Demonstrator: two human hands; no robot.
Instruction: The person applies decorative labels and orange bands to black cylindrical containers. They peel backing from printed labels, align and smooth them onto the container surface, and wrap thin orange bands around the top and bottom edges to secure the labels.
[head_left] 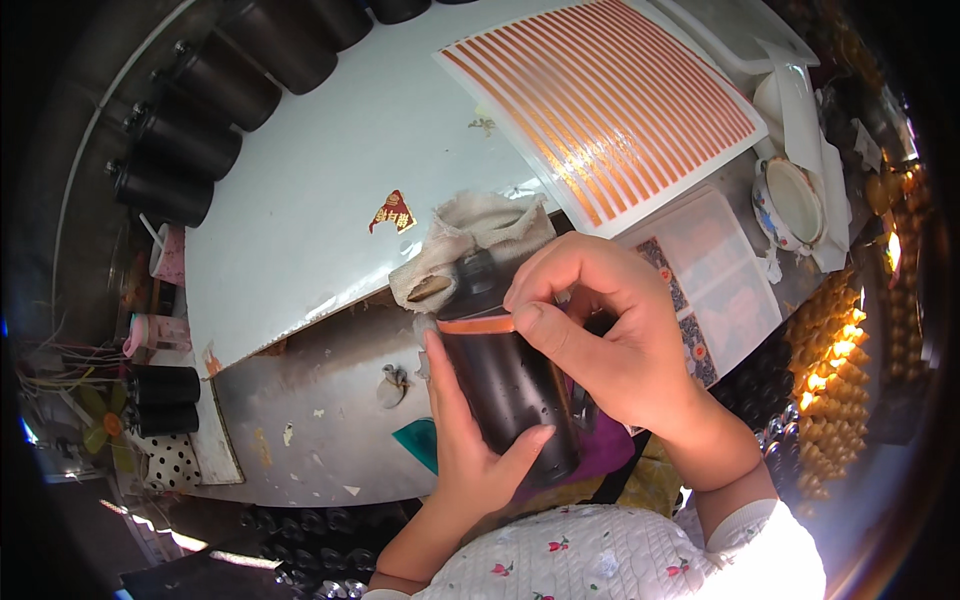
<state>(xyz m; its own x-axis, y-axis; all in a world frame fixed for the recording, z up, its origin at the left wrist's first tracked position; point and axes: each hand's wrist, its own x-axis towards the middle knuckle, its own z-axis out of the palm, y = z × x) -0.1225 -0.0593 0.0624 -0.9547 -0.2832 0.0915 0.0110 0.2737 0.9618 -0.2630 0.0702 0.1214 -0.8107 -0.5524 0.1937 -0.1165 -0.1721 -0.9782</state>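
1. Left hand [470, 440]: wrapped around dark cylindrical cup [510, 385] from below, thumb across its lower side, fingers closed on its left wall.
2. Right hand [605, 330]: fingers curled tight, thumb and forefinger pinching copper-coloured strip [475, 325] against cup near its upper rim.
3. Cup: tilted, held above grey table [310, 400] edge, close to body, in lower centre of view.
4. Crumpled beige cloth [470, 245]: just behind cup, resting on white board [320, 170].
5. White sheet with parallel copper stripes [610, 100]: rectangular, upper right on board.
6. Small red-and-gold label [394, 212]: irregular scrap, flat on board, left of cloth.
7. Patterned decal sheets [715, 275]: pale rectangles, right of hand.
8. Row of dark cups [200, 120]: along upper left edge.
9. Painted porcelain bowl [790, 200]: far right.
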